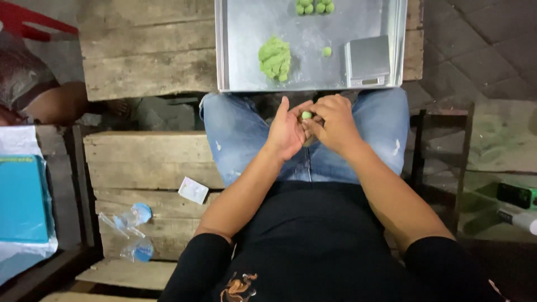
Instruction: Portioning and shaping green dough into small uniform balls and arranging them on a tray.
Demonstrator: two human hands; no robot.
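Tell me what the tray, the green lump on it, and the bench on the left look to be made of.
The tray looks like thin sheet metal, dull grey with a faint sheen and folded rims. The green lump seems a soft dough, matte and crumbly; both hands roll a small ball of it. The bench is rough, unpainted wooden planks with visible grain and cracks.

Seated person, blue jeans, black top; both hands meet over the lap. Left hand (286,131) and right hand (334,124) pinch a small green ball (306,115) between the fingertips. Ahead of the knees: metal tray (246,33) on a wooden pallet (145,56). On the tray: lump of green dough (274,57), a lone ball (326,51) just beside it, a cluster of finished balls (315,7) at the far edge, and a small scale (367,61) in the near right corner. Crumpled plastic bottle (131,229) on planks at left.
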